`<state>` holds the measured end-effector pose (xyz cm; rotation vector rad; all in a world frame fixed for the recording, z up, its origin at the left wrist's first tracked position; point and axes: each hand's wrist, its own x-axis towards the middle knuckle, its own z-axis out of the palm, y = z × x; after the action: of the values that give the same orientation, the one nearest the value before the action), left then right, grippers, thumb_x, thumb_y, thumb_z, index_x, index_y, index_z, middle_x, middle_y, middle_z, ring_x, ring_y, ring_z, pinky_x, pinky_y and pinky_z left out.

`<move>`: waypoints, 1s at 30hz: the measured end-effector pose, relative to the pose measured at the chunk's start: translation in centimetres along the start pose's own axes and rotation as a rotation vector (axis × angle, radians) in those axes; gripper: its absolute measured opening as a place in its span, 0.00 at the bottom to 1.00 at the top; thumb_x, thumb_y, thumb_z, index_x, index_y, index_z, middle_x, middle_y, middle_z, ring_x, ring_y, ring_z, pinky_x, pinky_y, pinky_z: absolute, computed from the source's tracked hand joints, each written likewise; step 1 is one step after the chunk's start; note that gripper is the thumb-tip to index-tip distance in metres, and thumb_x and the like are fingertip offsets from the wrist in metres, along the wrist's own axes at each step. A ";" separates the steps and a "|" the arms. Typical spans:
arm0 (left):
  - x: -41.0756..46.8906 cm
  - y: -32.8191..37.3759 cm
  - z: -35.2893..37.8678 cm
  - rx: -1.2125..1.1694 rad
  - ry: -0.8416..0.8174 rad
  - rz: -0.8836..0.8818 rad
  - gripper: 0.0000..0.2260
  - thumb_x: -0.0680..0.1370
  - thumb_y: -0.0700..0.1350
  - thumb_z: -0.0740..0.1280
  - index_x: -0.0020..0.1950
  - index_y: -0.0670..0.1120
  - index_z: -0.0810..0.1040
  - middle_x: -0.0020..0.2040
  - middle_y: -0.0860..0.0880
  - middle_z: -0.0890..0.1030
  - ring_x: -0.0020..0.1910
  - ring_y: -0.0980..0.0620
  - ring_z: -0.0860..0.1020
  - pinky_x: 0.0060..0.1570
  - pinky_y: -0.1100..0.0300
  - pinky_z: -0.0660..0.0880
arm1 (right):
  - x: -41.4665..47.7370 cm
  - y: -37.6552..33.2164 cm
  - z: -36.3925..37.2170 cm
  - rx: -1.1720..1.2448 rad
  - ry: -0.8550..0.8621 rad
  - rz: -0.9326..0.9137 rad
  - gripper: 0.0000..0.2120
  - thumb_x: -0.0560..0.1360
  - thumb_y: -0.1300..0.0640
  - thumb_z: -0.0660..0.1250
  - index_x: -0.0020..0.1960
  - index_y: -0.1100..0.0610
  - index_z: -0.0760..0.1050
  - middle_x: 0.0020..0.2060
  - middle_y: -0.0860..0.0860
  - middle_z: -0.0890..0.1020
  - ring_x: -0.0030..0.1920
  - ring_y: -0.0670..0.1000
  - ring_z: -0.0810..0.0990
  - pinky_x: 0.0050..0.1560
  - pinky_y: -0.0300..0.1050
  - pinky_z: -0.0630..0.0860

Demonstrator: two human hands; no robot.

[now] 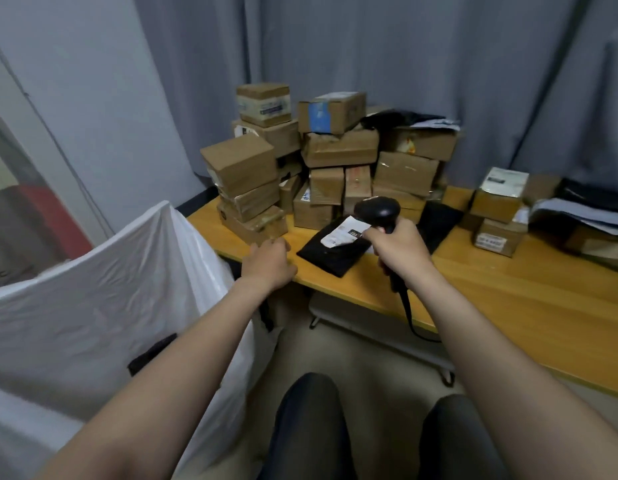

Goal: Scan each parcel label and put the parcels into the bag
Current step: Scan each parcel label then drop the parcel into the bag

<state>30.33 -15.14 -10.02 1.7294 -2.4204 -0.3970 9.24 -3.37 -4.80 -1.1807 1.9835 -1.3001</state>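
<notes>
A flat black parcel [330, 252] with a white label [342, 232] lies near the front edge of the wooden table [508, 289]. My right hand [399, 247] grips a black handheld scanner [378, 211], its head hovering just above the label. My left hand [267, 263] hangs over the table edge just left of the parcel, fingers loosely curled, holding nothing. A large white plastic bag [103, 296] stands open at my left, beside the table.
Several cardboard boxes [321, 161] are piled at the back of the table. More boxes [498, 206] and soft grey and black parcels [577, 213] sit at the right. A second black pouch [437, 223] lies behind the scanner. Grey curtains hang behind. My knees are below.
</notes>
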 end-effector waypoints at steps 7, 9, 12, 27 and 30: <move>4.6 4.1 3.6 -0.062 -0.059 0.008 0.24 0.80 0.56 0.68 0.73 0.49 0.70 0.71 0.44 0.71 0.70 0.37 0.68 0.65 0.43 0.73 | 0.6 4.0 -2.4 0.051 0.046 0.062 0.05 0.77 0.55 0.69 0.43 0.50 0.76 0.32 0.50 0.79 0.33 0.55 0.80 0.39 0.55 0.79; 6.0 5.0 4.7 -0.089 -0.074 -0.014 0.23 0.81 0.56 0.67 0.73 0.48 0.68 0.72 0.43 0.69 0.72 0.36 0.65 0.66 0.43 0.70 | 1.0 5.0 -2.9 0.063 0.050 0.094 0.02 0.77 0.55 0.69 0.46 0.52 0.77 0.33 0.52 0.79 0.33 0.55 0.81 0.37 0.55 0.80; 7.9 5.6 5.9 -0.149 -0.103 -0.062 0.21 0.84 0.56 0.63 0.74 0.48 0.67 0.74 0.41 0.66 0.73 0.34 0.63 0.70 0.43 0.65 | 1.6 6.2 -3.2 0.082 0.046 0.142 0.04 0.78 0.55 0.70 0.46 0.55 0.77 0.31 0.53 0.78 0.31 0.55 0.79 0.34 0.52 0.78; 6.8 6.6 8.3 -0.030 -0.251 0.105 0.12 0.82 0.58 0.64 0.66 0.67 0.74 0.79 0.49 0.61 0.77 0.40 0.57 0.69 0.40 0.56 | 4.0 8.4 -2.6 0.140 0.041 0.204 0.07 0.80 0.57 0.69 0.43 0.55 0.74 0.30 0.53 0.76 0.28 0.52 0.77 0.32 0.48 0.76; 5.9 6.2 8.4 -0.015 -0.288 0.175 0.12 0.83 0.56 0.64 0.66 0.68 0.74 0.82 0.50 0.57 0.79 0.42 0.54 0.71 0.40 0.54 | 4.2 8.3 -2.2 0.131 0.027 0.205 0.08 0.79 0.58 0.68 0.42 0.55 0.74 0.30 0.53 0.76 0.28 0.53 0.76 0.32 0.48 0.76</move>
<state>20.57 -17.76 -16.44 1.5283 -2.7304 -0.6796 2.12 -4.45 -11.09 -0.8788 1.9477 -1.3237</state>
